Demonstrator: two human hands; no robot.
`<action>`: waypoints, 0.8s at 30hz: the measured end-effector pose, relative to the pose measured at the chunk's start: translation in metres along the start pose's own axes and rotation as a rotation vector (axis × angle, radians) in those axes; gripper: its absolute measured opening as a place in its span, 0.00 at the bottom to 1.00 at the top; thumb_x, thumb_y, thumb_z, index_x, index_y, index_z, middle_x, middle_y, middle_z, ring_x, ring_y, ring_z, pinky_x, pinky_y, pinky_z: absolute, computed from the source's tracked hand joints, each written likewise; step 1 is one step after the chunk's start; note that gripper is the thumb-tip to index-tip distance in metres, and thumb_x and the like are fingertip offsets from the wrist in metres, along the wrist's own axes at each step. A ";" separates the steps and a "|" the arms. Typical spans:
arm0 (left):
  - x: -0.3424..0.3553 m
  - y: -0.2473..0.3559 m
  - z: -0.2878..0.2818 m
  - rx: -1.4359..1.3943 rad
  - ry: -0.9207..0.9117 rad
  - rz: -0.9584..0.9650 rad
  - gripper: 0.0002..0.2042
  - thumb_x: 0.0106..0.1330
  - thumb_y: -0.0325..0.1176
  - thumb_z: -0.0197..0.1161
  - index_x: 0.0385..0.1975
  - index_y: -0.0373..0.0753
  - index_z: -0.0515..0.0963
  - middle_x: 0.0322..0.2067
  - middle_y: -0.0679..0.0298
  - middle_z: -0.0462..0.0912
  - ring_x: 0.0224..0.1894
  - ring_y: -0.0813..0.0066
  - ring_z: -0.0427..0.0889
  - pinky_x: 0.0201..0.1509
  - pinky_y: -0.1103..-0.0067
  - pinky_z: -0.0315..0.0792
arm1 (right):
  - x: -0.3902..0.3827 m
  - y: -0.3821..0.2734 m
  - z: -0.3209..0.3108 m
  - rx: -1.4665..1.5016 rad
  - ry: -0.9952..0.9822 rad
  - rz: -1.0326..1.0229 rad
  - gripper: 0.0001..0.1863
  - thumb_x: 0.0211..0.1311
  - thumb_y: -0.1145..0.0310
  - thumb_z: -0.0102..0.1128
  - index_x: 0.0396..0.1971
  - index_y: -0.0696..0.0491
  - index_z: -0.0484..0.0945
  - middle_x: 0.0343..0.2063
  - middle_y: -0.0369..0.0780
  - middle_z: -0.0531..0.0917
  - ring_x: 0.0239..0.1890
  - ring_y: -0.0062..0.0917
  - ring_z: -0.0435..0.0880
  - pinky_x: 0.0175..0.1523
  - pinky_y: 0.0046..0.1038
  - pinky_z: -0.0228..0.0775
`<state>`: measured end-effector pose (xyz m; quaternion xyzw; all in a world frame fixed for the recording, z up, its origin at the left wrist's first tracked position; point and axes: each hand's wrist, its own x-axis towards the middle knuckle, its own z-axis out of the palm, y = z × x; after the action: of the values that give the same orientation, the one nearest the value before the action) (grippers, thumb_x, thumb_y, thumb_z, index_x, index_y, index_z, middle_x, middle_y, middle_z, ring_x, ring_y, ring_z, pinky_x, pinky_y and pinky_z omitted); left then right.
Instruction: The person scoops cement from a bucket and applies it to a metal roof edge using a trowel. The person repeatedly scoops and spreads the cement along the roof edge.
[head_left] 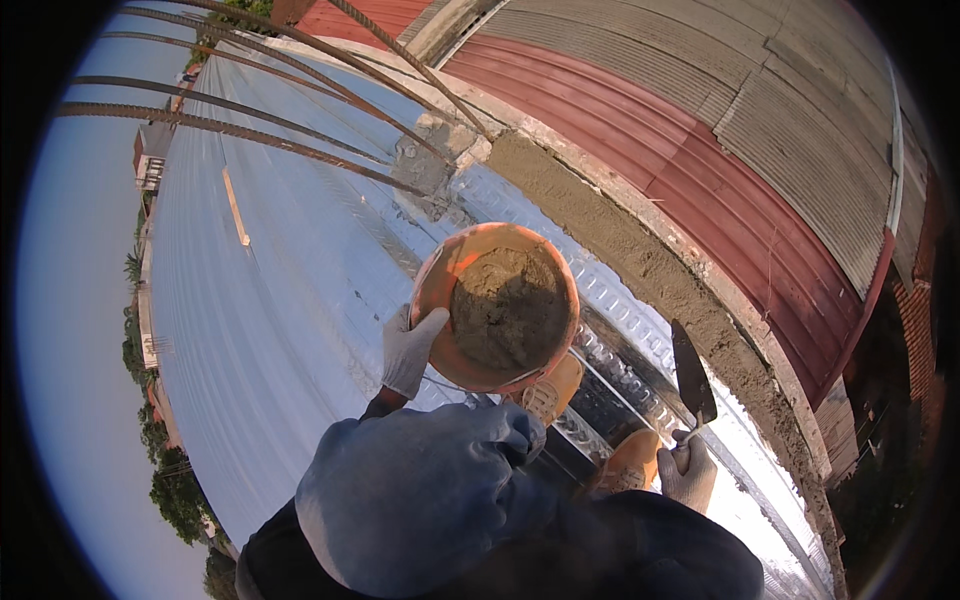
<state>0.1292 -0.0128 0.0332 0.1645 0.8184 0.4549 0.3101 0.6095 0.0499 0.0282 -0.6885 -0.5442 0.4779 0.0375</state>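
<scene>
An orange bucket [433,287] partly filled with grey-brown wet mortar [510,310] is held up in front of me. My left hand [410,350], in a whitish glove, grips its left rim, thumb over the edge. Lower right, my gloved right hand [687,475] is closed round the handle of a trowel [692,375]. The trowel's dark, pointed blade points away from me, beside a strip of mortar [640,262] spread along the top of a low wall. Whether the blade touches the strip, I cannot tell.
Bent rebar rods [250,135] rise from a broken concrete stub [432,160] at the far left. Silvery corrugated roofing [270,330] slopes away on the left. My yellowish boots [630,460] stand by metal channels. Beyond the wall lie red roof sheets [680,190]. A wood strip [236,207] lies on the roofing.
</scene>
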 end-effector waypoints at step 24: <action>0.017 -0.011 -0.004 -0.101 -0.020 -0.218 0.18 0.74 0.36 0.77 0.55 0.30 0.87 0.44 0.65 0.90 0.44 0.79 0.87 0.48 0.76 0.83 | 0.049 -0.042 0.027 0.002 -0.007 -0.028 0.19 0.65 0.64 0.75 0.52 0.58 0.88 0.37 0.49 0.92 0.42 0.41 0.94 0.53 0.39 0.83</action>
<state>0.1145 -0.0121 0.0192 0.0633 0.8043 0.4575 0.3738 0.5582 0.0926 0.0079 -0.6790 -0.5535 0.4803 0.0431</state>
